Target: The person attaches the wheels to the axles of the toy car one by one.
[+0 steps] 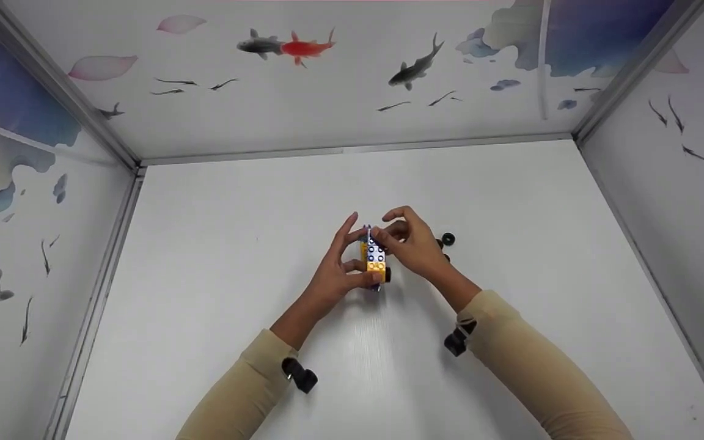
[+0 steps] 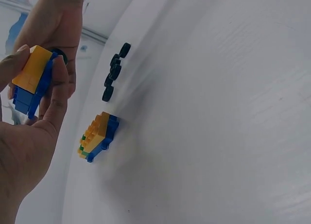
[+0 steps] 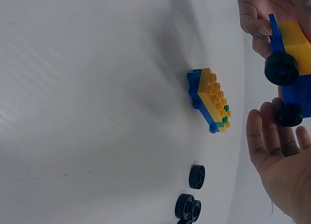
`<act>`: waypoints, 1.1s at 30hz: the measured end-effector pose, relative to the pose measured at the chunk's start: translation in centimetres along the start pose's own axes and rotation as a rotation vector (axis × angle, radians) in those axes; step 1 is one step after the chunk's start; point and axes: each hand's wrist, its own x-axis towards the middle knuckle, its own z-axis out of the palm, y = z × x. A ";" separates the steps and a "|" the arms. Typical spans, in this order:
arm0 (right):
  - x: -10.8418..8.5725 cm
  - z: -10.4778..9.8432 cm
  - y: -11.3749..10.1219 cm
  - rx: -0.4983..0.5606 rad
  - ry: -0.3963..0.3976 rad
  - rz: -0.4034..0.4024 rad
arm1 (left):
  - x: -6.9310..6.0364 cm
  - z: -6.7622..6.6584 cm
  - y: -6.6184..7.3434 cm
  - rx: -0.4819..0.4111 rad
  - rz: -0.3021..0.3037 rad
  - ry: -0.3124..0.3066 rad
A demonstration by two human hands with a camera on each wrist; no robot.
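Note:
A blue-and-yellow block vehicle (image 1: 376, 267) is held upright between the thumb and fingers of the left hand (image 1: 326, 281). Two black wheels show on its side in the right wrist view: one (image 3: 282, 69) near the left hand (image 3: 256, 20), the other (image 3: 290, 115) at the fingers of the right hand (image 3: 286, 173). The right hand (image 1: 416, 247) pinches at that end, its fingertips partly hidden by the wheel. In the left wrist view, the left thumb and fingers grip the yellow and blue blocks (image 2: 33, 71).
Another yellow, blue and green block assembly (image 2: 97, 136) stands on the white table (image 1: 205, 244). Several loose black wheels (image 2: 115, 71) lie beyond it, to the right of the hands in the head view. Printed panels (image 1: 352, 116) enclose the back and sides.

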 end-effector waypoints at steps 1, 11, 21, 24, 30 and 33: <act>0.0 0.0 0.0 -0.005 0.002 -0.003 | 0.0 0.0 0.0 0.001 0.002 -0.002; -0.1 0.1 0.1 -0.059 0.009 -0.020 | -0.1 0.0 -0.2 0.000 -0.012 -0.001; -0.3 -0.1 0.5 -0.024 0.013 -0.010 | 0.0 -0.1 -0.6 -0.059 -0.034 -0.007; -0.4 -0.2 0.5 -0.009 0.014 0.000 | -0.1 -0.2 -0.6 -0.061 -0.035 -0.006; -0.5 -0.4 0.7 0.004 0.020 0.022 | -0.1 -0.1 -0.4 -0.024 -0.044 0.008; -0.5 -0.6 0.7 0.002 0.022 0.034 | -0.1 -0.1 -0.4 -0.020 -0.062 0.028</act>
